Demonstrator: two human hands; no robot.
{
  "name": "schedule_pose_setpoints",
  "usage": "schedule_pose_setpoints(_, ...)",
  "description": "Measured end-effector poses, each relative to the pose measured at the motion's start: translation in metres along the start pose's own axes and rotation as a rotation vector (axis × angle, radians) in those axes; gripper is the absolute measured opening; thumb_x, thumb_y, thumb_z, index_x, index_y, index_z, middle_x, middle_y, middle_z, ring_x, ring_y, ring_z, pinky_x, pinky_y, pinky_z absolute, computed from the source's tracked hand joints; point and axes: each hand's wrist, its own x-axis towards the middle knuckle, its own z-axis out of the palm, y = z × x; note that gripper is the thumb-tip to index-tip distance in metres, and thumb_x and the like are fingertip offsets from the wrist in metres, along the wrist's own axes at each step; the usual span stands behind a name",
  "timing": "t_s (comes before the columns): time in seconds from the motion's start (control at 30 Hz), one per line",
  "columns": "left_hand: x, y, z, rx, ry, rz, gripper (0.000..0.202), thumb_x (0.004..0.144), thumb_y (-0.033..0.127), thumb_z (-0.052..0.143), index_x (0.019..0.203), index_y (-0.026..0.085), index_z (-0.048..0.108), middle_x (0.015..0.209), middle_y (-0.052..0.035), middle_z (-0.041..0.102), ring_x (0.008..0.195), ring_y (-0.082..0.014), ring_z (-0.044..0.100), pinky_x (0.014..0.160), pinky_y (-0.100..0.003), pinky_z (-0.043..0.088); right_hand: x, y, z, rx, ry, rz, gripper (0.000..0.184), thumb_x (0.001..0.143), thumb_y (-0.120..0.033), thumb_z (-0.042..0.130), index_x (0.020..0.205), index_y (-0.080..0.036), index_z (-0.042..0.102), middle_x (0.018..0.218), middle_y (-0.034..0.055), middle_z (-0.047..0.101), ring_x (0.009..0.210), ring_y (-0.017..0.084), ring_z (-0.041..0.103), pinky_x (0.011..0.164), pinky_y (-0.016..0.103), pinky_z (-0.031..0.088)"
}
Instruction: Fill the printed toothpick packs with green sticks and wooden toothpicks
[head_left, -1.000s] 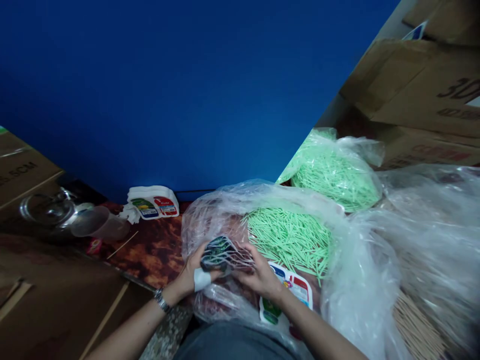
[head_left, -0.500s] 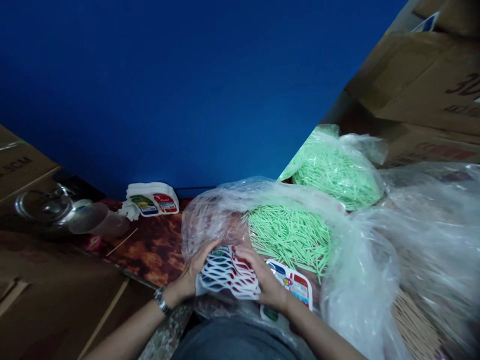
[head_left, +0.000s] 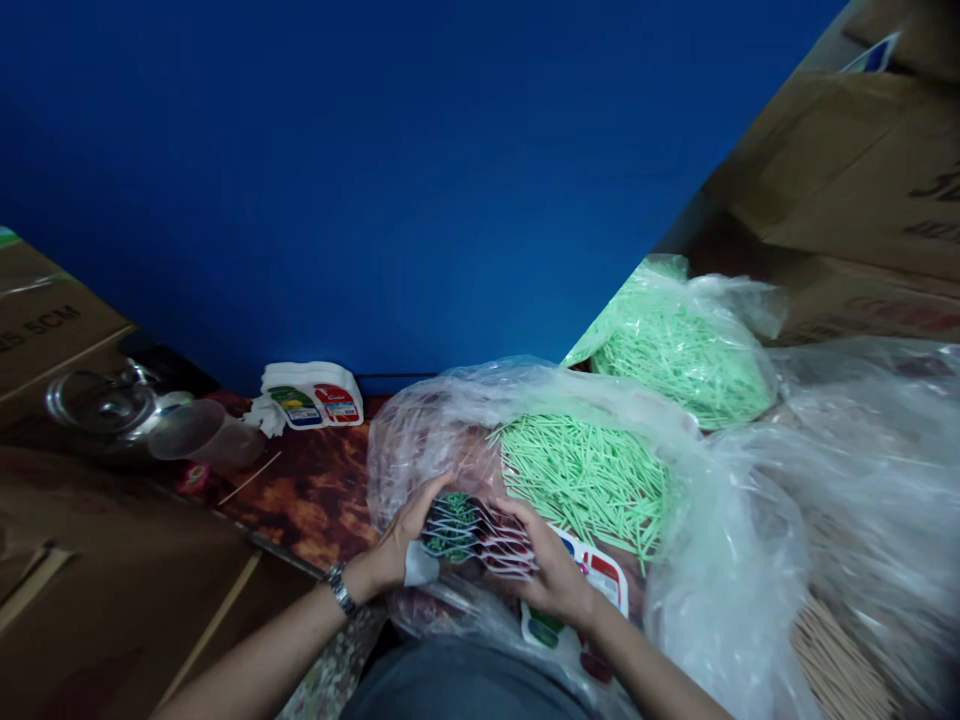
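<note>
Both my hands hold a fanned stack of printed cards (head_left: 480, 535) with white edges and green and red print. My left hand (head_left: 397, 548) grips its left side, with a white bandage on the thumb and a watch on the wrist. My right hand (head_left: 551, 575) grips the right side, fingers curled over the top. The stack hovers over a clear plastic bag (head_left: 450, 440) on my lap. A heap of pale green sticks (head_left: 585, 475) lies in that bag just beyond my right hand. Another printed card (head_left: 600, 580) lies under my right wrist.
A second bag of green sticks (head_left: 682, 350) sits further right. A pile of printed cards (head_left: 311, 395) rests by the blue wall (head_left: 375, 180). A metal kettle (head_left: 105, 405) and a plastic cup (head_left: 202, 435) stand at left. Cardboard boxes (head_left: 847, 170) rise at right, brown sticks (head_left: 840, 660) below.
The stack was tilted flat with its white backs toward me half a second ago; now it is turned edge-on and fanned again, and lifted slightly.
</note>
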Motion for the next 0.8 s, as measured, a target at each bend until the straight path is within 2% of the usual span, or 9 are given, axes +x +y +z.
schedule_pose_setpoints(0.17, 0.006, 0.003, 0.002, -0.024, 0.038, 0.05, 0.083, 0.067, 0.032, 0.078, 0.138, 0.019, 0.037, 0.129, -0.0133, 0.058, 0.117, -0.0304, 0.056, 0.103, -0.043, 0.044, -0.001, 0.001, -0.005, -0.051, 0.021, -0.021, 0.08, 0.075, -0.037, 0.072, 0.14, -0.025, 0.025, 0.132, 0.0134, 0.049, 0.122, 0.028, 0.049, 0.101, 0.042, 0.043)
schedule_pose_setpoints(0.33, 0.006, 0.003, 0.005, -0.028, 0.055, 0.055, 0.078, 0.069, 0.031, 0.077, 0.135, 0.018, 0.038, 0.126, -0.0132, 0.059, 0.114, -0.0294, 0.058, 0.101, -0.042, 0.045, 0.003, -0.018, -0.018, -0.181, -0.012, -0.139, 0.083, 0.08, -0.035, 0.068, 0.145, -0.026, 0.018, 0.138, 0.0154, 0.043, 0.131, 0.03, 0.041, 0.105, 0.046, 0.04)
schedule_pose_setpoints(0.43, 0.006, 0.004, 0.007, -0.031, 0.068, 0.061, 0.074, 0.071, 0.029, 0.076, 0.134, 0.019, 0.039, 0.125, -0.0126, 0.059, 0.113, -0.0286, 0.059, 0.099, -0.042, 0.046, 0.01, -0.036, -0.025, -0.318, -0.06, -0.215, 0.074, 0.082, -0.034, 0.065, 0.145, -0.028, 0.025, 0.144, 0.0159, 0.037, 0.134, 0.032, 0.036, 0.106, 0.05, 0.037)
schedule_pose_setpoints(0.53, 0.007, 0.005, 0.008, -0.048, 0.084, 0.078, 0.07, 0.072, 0.027, 0.074, 0.133, 0.02, 0.04, 0.123, -0.0117, 0.06, 0.109, -0.0273, 0.06, 0.096, -0.041, 0.048, 0.018, -0.051, -0.029, -0.459, -0.126, -0.278, 0.063, 0.082, -0.033, 0.064, 0.139, -0.028, 0.038, 0.143, 0.0172, 0.038, 0.132, 0.035, 0.037, 0.102, 0.056, 0.037)
schedule_pose_setpoints(0.6, 0.007, 0.005, 0.008, -0.05, 0.09, 0.091, 0.067, 0.073, 0.026, 0.072, 0.132, 0.02, 0.041, 0.123, -0.0117, 0.06, 0.109, -0.0273, 0.06, 0.096, -0.042, 0.048, 0.023, -0.059, -0.03, -0.529, -0.178, -0.272, 0.06, 0.081, -0.032, 0.065, 0.136, -0.027, 0.043, 0.142, 0.0191, 0.04, 0.13, 0.037, 0.04, 0.098, 0.057, 0.04)
schedule_pose_setpoints(0.7, 0.006, 0.002, 0.009, -0.044, 0.082, 0.093, 0.063, 0.075, 0.024, 0.068, 0.133, 0.021, 0.042, 0.126, -0.0121, 0.059, 0.114, -0.0285, 0.057, 0.099, -0.044, 0.046, 0.029, -0.068, -0.027, -0.615, -0.253, -0.233, 0.061, 0.078, -0.032, 0.068, 0.135, -0.031, 0.044, 0.144, 0.0186, 0.038, 0.13, 0.037, 0.039, 0.097, 0.06, 0.039)
schedule_pose_setpoints(0.8, 0.004, -0.003, 0.01, -0.038, 0.075, 0.089, 0.064, 0.075, 0.023, 0.066, 0.134, 0.02, 0.041, 0.129, -0.0128, 0.057, 0.118, -0.0295, 0.054, 0.101, -0.045, 0.044, 0.033, -0.072, -0.021, -0.669, -0.26, -0.209, 0.059, 0.079, -0.032, 0.068, 0.133, -0.035, 0.045, 0.145, 0.0173, 0.037, 0.13, 0.036, 0.039, 0.098, 0.06, 0.038)
